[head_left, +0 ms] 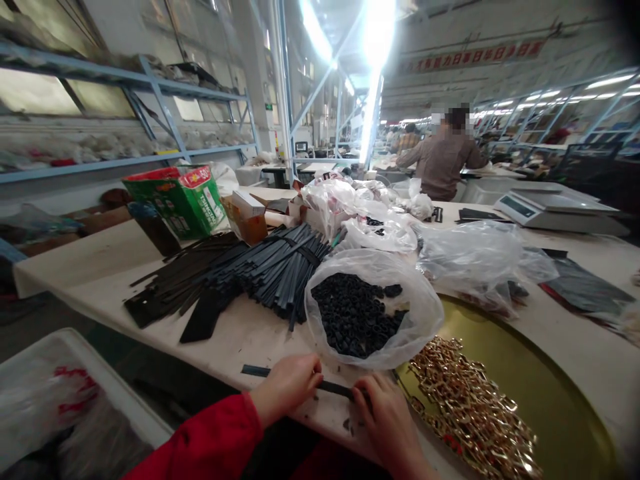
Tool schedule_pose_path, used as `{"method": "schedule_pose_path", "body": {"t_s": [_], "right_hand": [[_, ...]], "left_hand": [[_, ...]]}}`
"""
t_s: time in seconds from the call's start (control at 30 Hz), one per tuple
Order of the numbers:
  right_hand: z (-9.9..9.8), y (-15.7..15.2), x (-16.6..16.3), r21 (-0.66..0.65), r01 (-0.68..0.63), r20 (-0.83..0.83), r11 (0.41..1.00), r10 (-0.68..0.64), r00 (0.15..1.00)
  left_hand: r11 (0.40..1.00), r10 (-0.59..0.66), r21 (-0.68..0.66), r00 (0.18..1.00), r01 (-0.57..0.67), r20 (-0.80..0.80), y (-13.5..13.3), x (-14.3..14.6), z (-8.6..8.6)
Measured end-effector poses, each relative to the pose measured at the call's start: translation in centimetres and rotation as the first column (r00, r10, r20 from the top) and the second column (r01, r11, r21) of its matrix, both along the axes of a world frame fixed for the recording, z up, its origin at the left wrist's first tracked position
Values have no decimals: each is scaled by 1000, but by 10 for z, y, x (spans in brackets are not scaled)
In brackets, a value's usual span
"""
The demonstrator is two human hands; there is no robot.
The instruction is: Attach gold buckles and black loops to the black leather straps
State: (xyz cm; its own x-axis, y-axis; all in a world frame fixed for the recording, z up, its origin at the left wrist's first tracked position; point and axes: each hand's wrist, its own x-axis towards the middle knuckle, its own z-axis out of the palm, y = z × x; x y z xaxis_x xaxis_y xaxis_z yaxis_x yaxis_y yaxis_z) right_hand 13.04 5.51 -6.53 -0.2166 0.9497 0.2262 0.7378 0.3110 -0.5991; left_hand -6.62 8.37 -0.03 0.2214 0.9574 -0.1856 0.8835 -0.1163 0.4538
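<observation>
Between my two hands a narrow black strap (335, 388) lies stretched along the table's front edge, its free end sticking out to the left. My left hand (293, 383) is closed on it near the middle. My right hand (384, 408) pinches its right end; whether a small part is also in those fingers is hidden. Just beyond stands an open clear plastic bag (425, 303) full of small black loops (345, 313). To the right, many gold metal buckles (475, 400) are heaped on a gold tray (545, 373). A bundle of black straps (280, 267) lies behind to the left.
Flat black pieces (203, 317), a green and red carton (173, 203) and more plastic bags (480, 257) cover the table (95, 267). A scale (555, 203) stands at the back right. A white bin (75, 347) is at lower left. Another person (443, 163) sits farther off.
</observation>
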Motion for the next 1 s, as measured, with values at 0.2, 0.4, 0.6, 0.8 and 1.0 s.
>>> {"method": "schedule_pose_path", "body": {"t_s": [0.2,0.4,0.6,0.8,1.0], "right_hand": [[-14,5,5,140,-2,53,990,-6,999],[12,-11,6,319,0,-118,948,39,992],[42,-23,-20,-270,-201,-403,942,79,912],[52,-37,1,-303,-291,-367,907,170,914],[76,-29,26,-198,-325,-295,925,260,919]], "left_hand": [[905,408,85,908,-416,97,55,-35,-11],[902,424,-256,823,-347,377,41,-23,-2],[899,356,-427,728,-96,585,-36,19,0],[980,-68,201,953,8,295,-61,20,28],[926,-356,142,935,351,8,-60,17,48]]}}
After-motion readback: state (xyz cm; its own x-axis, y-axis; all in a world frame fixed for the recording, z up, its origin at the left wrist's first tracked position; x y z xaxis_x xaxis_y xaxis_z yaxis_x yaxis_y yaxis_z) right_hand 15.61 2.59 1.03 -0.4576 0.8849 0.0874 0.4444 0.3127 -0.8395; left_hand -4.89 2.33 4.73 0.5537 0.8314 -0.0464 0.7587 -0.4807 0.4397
